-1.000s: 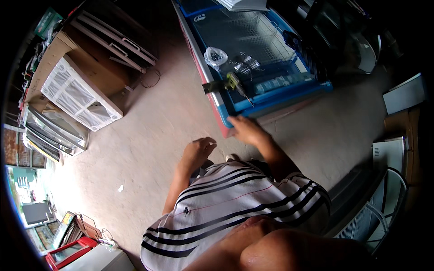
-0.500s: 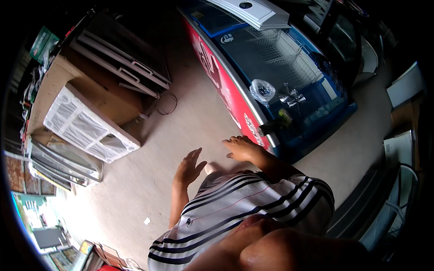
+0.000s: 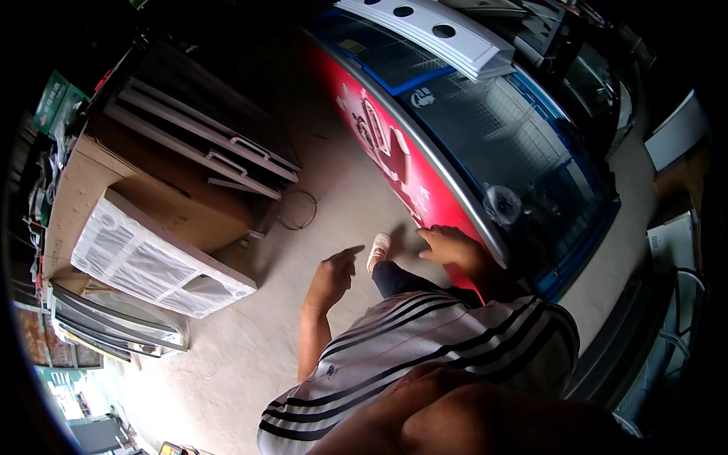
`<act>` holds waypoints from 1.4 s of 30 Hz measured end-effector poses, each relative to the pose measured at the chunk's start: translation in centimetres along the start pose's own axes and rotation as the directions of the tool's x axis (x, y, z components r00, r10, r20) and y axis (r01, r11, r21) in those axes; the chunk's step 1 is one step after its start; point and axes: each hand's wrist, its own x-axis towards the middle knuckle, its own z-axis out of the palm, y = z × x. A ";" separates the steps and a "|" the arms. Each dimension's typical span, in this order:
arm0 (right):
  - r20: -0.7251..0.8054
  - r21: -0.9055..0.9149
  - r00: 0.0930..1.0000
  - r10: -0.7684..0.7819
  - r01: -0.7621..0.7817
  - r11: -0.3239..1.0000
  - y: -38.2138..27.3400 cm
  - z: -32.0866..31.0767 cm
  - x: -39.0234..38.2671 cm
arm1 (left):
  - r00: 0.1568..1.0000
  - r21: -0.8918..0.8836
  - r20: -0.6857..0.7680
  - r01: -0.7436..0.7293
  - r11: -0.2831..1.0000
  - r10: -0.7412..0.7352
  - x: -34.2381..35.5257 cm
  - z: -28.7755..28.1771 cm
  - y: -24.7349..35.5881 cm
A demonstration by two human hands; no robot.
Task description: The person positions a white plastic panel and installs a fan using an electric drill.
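My left hand [image 3: 331, 280] hangs in the air above the concrete floor, holding nothing, its index finger stretched out and the others partly bent. My right hand [image 3: 453, 250] has its fingers apart beside the red side of a chest freezer [image 3: 402, 155]; whether it touches the side I cannot tell. The freezer has a metal edge, a blue frame and a glass top with wire baskets under it. On the glass near my right side lies a clear plastic bag [image 3: 502, 205] with small things in it. A long white panel with round holes [image 3: 455, 47] rests across the far end.
At left, a white plastic-wrapped panel [image 3: 155, 262] leans on a cardboard box [image 3: 106, 163], near dark panels with handles [image 3: 216, 163]. A wire loop [image 3: 298, 211] lies on the floor [image 3: 235, 349]. Curved glass frames [image 3: 114, 326] stand lower left; black-edged panels [image 3: 622, 349] line the right.
I have moved forward along the freezer, so its bag and near end now sit closer to my right side. A shoe has come forward. Both hands stay empty.
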 end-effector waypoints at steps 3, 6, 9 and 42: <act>0.014 0.020 0.997 -0.073 0.073 0.997 -0.5 -2.3 7.7 | 0.990 0.087 -0.111 -0.077 0.993 0.087 4.0 -3.8 -2.3; -0.040 -0.010 0.991 -0.127 0.127 0.992 -2.3 -6.7 14.5 | 0.989 0.435 -0.121 -0.021 0.900 0.082 8.8 -9.0 -4.9; -0.144 0.022 0.945 -0.295 0.301 0.953 -3.7 -11.3 19.3 | 0.996 0.534 -0.081 0.078 0.842 -0.041 13.5 -13.7 -7.0; -0.720 0.260 0.346 0.602 -0.669 0.696 34.7 -41.1 56.7 | 0.588 0.273 0.794 -0.574 0.772 0.156 74.3 -20.6 0.1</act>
